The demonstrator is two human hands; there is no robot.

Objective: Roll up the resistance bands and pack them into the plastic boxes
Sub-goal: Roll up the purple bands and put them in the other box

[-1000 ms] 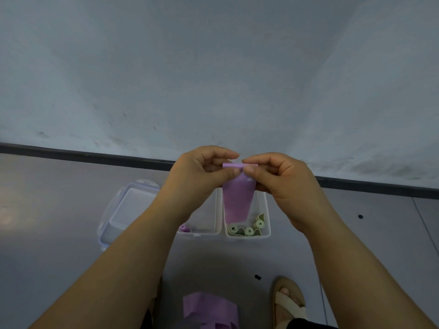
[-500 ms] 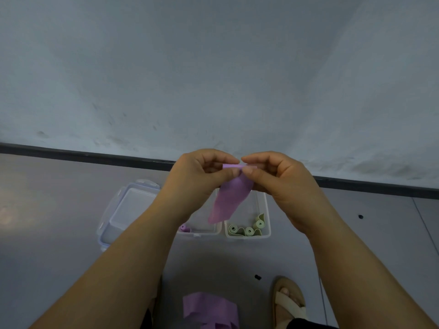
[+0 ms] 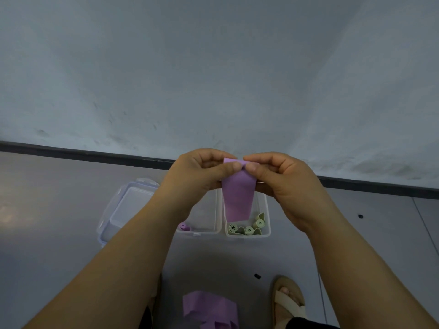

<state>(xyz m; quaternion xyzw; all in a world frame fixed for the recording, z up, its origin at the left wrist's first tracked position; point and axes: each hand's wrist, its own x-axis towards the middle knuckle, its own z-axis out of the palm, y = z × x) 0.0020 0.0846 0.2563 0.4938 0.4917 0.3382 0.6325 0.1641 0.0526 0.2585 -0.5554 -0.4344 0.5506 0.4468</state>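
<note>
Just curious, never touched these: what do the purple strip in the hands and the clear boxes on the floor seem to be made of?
The purple band looks like thin rubber or latex, matte: it hangs limp and smooth, without wrinkles. The boxes look like clear rigid plastic, slightly glossy: the green rolls show through the wall.

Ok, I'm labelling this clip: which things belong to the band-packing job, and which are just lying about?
Job: purple band pinched by left hand and right hand; loose purple bands at bottom edge; purple roll in left box; green rolls in right box; lid.
Lying about: sandal; black speck on the floor.
</note>
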